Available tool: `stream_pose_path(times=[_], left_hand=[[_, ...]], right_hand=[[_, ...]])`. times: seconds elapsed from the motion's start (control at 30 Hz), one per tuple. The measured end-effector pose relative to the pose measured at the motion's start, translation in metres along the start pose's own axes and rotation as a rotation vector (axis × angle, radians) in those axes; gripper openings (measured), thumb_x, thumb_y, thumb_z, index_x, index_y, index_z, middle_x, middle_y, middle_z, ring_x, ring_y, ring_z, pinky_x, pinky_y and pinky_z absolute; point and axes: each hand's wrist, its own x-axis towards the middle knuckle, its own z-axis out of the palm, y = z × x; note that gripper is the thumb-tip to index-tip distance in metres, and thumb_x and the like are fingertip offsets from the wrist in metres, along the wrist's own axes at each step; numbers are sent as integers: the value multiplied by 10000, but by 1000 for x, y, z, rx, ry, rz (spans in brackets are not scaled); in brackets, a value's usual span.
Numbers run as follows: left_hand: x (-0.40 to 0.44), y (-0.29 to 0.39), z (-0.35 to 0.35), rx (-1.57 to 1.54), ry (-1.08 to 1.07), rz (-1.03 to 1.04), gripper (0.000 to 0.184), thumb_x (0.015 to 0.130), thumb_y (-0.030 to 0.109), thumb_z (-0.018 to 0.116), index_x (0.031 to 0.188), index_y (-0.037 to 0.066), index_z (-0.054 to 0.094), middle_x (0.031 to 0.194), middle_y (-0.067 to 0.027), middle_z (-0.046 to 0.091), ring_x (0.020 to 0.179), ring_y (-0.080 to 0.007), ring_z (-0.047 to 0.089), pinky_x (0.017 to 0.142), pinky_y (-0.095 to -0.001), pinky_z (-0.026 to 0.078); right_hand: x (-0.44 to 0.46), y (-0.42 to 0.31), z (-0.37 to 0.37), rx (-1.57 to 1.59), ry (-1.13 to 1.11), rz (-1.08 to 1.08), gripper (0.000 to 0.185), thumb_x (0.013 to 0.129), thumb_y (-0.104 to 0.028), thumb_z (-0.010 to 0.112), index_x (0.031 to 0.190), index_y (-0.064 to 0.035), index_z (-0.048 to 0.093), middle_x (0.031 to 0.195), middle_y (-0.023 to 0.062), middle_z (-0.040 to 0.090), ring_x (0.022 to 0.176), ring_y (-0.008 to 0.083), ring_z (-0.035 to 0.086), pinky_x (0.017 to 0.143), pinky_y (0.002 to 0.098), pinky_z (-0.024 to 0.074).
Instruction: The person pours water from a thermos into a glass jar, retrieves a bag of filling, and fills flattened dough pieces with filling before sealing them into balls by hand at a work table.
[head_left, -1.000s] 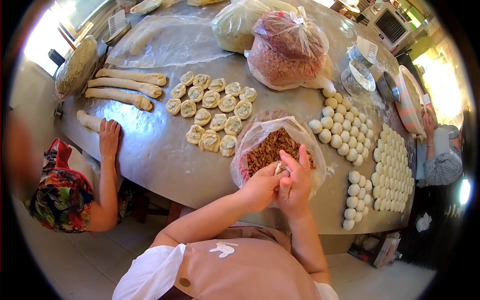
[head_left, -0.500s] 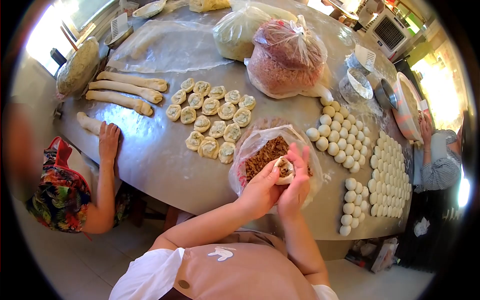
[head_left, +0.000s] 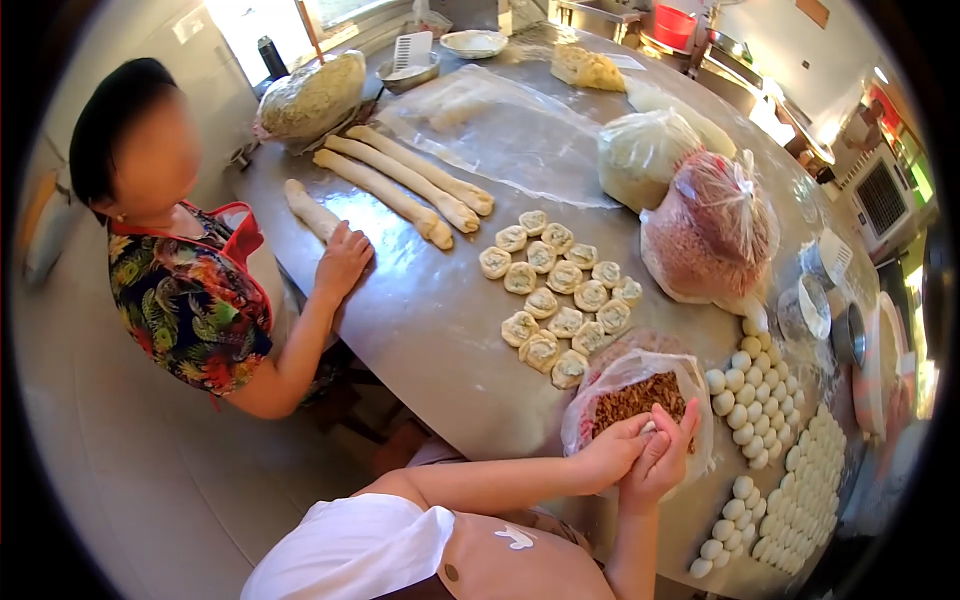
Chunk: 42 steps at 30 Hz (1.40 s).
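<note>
Both of my hands meet over an open plastic bag (head_left: 578, 420) of brown crumbly filling (head_left: 635, 396). My left hand (head_left: 608, 456) is closed round a small piece of dough (head_left: 649, 428), of which only a pale bit shows between the fingers. My right hand (head_left: 660, 458) presses against the same dough from the other side, fingers bent over it. Whether filling is inside the dough is hidden now. Beyond the bag lie several round dough pieces with pale greenish centres (head_left: 564, 278). To the right sit rows of smooth white dough balls (head_left: 757, 390).
At the left a co-worker's hand (head_left: 345, 262) rests on a dough roll (head_left: 308, 210). Three long dough strips (head_left: 400, 190) lie beyond. Tied bags of reddish (head_left: 700, 235) and pale filling (head_left: 645, 160) stand farther back. Flattened white rounds (head_left: 805, 490) and metal bowls (head_left: 803, 308) are at the right.
My view has swung left, bringing the co-worker's head and torso into sight. My fingers have closed over the dough, which earlier was an open cup with brown filling showing.
</note>
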Motion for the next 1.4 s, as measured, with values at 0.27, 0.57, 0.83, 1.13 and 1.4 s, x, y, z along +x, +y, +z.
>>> stream_pose_path(times=[0.27,0.57,0.83,1.13,1.4], left_hand=[[-2,14,12,572,-41,378,374,1010,194,417,1348,33,430,1242,-120,537,1135,-216,524,963,-337,411],[5,12,-6,1159,-17,869,493,990,392,335,1292,80,568,1378,-169,411,1364,-340,272,1113,-464,190],[4,14,3,762,-11,494,951,899,725,173,1500,-10,119,1571,-180,9,1442,-322,85,1142,-458,125],[-8,12,25,399,-176,96,669,1019,480,287,1430,-48,265,1422,-108,379,1309,-187,357,1076,-340,296],[0,24,34,344,49,186,322,1021,257,449,1223,27,547,1039,-33,621,872,-73,558,767,-238,470]], right_hand=[[10,8,-8,886,183,690,629,1019,-491,276,1368,19,389,1419,189,382,1374,305,317,1081,406,316],[-12,4,-2,1063,-63,662,625,981,-538,376,1255,17,459,1280,142,512,1188,234,500,995,347,404],[7,0,-36,254,-36,497,260,999,-207,460,986,20,588,1007,154,675,829,214,665,822,321,502],[34,11,-32,303,93,358,697,1011,-472,286,1425,88,257,1533,258,146,1409,361,213,1121,410,216],[31,-16,-23,756,-2,370,864,945,-657,173,1501,-5,66,1559,159,130,1429,254,129,1146,384,70]])
